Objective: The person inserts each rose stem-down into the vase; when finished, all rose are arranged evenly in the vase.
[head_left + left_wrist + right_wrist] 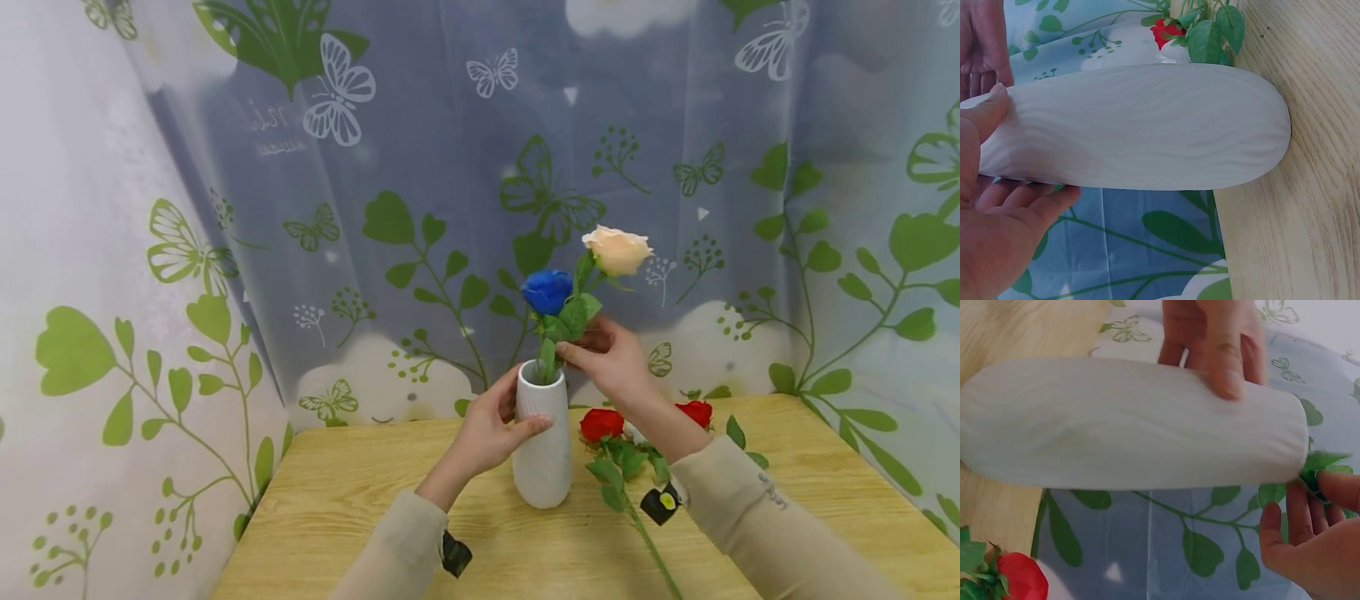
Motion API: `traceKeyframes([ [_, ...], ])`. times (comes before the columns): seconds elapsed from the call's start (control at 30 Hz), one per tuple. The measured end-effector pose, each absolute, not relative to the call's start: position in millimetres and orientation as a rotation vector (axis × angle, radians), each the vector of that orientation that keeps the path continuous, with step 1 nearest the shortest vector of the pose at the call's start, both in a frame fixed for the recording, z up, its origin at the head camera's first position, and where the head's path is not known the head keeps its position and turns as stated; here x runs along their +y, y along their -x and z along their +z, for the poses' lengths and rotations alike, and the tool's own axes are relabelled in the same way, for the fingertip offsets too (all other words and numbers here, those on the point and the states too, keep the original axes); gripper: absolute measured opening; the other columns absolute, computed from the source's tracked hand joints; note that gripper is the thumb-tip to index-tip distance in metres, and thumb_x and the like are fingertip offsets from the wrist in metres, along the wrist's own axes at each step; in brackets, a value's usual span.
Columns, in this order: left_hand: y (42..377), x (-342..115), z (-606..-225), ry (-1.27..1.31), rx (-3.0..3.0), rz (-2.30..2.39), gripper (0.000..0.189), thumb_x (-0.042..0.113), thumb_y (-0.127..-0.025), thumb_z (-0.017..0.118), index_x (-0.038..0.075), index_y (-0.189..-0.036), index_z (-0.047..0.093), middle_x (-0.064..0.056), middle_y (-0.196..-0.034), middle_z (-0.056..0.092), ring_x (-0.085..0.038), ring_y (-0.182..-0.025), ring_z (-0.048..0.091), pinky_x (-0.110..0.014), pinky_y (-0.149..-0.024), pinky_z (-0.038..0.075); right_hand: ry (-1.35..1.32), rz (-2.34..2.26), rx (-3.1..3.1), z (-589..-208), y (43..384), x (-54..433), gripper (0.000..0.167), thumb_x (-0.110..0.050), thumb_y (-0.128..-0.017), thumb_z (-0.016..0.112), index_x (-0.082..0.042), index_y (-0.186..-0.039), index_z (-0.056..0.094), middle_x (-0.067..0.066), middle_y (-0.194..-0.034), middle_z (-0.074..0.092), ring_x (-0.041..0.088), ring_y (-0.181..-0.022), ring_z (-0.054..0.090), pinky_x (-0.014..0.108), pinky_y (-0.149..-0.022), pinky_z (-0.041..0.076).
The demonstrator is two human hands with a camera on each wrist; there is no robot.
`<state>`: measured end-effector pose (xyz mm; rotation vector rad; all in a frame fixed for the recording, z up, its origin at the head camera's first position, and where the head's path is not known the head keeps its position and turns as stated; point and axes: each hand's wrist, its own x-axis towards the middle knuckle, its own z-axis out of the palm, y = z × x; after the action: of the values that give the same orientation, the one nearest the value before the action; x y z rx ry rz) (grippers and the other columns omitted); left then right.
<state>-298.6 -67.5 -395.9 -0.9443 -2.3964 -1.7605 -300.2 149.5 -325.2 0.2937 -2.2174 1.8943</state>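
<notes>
A white ribbed vase (542,450) stands upright on the table. My left hand (489,425) grips its upper part, the thumb across the front and the fingers at the side and behind. A blue rose (547,292) and a cream rose (618,250) rise above the mouth, the cream one higher and leaning right. At the rim, my right hand (611,362) pinches the leafy stem of what appears to be the cream rose. In the right wrist view, green leaves (1325,462) show between the right thumb and fingers. Inside the vase, the stem ends are hidden.
Right of the vase lie a red rose (602,425), a second red rose (694,413) and a white bloom (634,433) partly behind the right forearm. A long green stem (652,546) reaches the front of the wooden table (337,508). A printed curtain (420,125) hangs behind.
</notes>
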Motion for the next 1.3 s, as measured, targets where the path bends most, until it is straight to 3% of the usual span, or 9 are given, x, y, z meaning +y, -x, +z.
traceKeyframes([
  [0.3,299,-67,-397,0.937,-2.407,-1.759,0.083,0.017,-0.098,0.078,0.019,-0.167,0.032,-0.011,-0.157,0.055,-0.031,-0.137,0.062,-0.049,-0.11,0.055,-0.331,1.759,-2.295,-331,298,140,0.037,-0.012,-0.096,0.077,0.002,-0.128,0.065,0.02,-0.119,0.074,0.014,-0.101,0.07,0.021,-0.088,0.059],
  [0.47,299,-67,-397,0.943,-2.405,-1.755,0.084,0.017,-0.098,0.078,0.018,-0.167,0.031,-0.011,-0.156,0.056,-0.031,-0.136,0.063,-0.048,-0.11,0.055,-0.322,1.686,-2.332,-333,298,137,0.03,-0.014,-0.096,0.078,0.001,-0.119,0.069,0.02,-0.118,0.073,0.025,-0.104,0.07,0.028,-0.089,0.058],
  [0.67,300,-67,-398,0.954,-2.398,-1.75,0.083,0.016,-0.098,0.078,0.017,-0.167,0.032,-0.011,-0.156,0.056,-0.03,-0.136,0.063,-0.046,-0.109,0.056,-0.283,1.65,-2.421,-335,299,138,0.037,-0.022,-0.096,0.079,0.0,-0.125,0.07,0.019,-0.122,0.074,0.027,-0.105,0.07,0.037,-0.092,0.061],
  [0.77,301,-67,-398,0.954,-2.4,-1.744,0.083,0.016,-0.098,0.078,0.018,-0.167,0.032,-0.011,-0.157,0.055,-0.03,-0.137,0.062,-0.046,-0.11,0.056,-0.293,1.695,-2.415,-334,300,139,0.037,-0.025,-0.099,0.076,0.001,-0.126,0.072,0.019,-0.121,0.076,0.026,-0.103,0.07,0.037,-0.091,0.061],
  [0.9,301,-68,-398,0.953,-2.405,-1.739,0.083,0.017,-0.098,0.078,0.019,-0.167,0.032,-0.01,-0.158,0.055,-0.03,-0.138,0.061,-0.046,-0.11,0.055,-0.293,1.698,-2.399,-334,299,140,0.029,-0.025,-0.104,0.068,0.003,-0.108,0.076,0.015,-0.101,0.077,0.027,-0.096,0.068,0.029,-0.083,0.06],
  [1.03,300,-68,-397,0.956,-2.402,-1.74,0.083,0.017,-0.098,0.078,0.019,-0.167,0.032,-0.01,-0.158,0.054,-0.03,-0.138,0.061,-0.047,-0.11,0.055,-0.273,1.674,-2.386,-334,298,140,0.036,-0.029,-0.107,0.065,0.003,-0.092,0.072,0.01,-0.085,0.071,0.029,-0.095,0.068,0.03,-0.083,0.061],
  [1.17,299,-68,-396,0.954,-2.404,-1.741,0.083,0.017,-0.098,0.078,0.019,-0.167,0.033,-0.009,-0.157,0.055,-0.029,-0.138,0.062,-0.045,-0.11,0.055,-0.244,1.696,-2.355,-334,298,139,0.034,-0.03,-0.106,0.066,0.002,-0.104,0.076,0.015,-0.099,0.075,0.029,-0.1,0.07,0.033,-0.088,0.063],
  [1.3,300,-69,-396,0.945,-2.413,-1.742,0.083,0.017,-0.097,0.079,0.02,-0.167,0.033,-0.007,-0.157,0.056,-0.026,-0.137,0.063,-0.043,-0.11,0.056,-0.198,1.724,-2.324,-332,299,137,0.032,-0.027,-0.104,0.069,0.001,-0.117,0.077,0.016,-0.11,0.077,0.026,-0.099,0.07,0.028,-0.086,0.062],
])
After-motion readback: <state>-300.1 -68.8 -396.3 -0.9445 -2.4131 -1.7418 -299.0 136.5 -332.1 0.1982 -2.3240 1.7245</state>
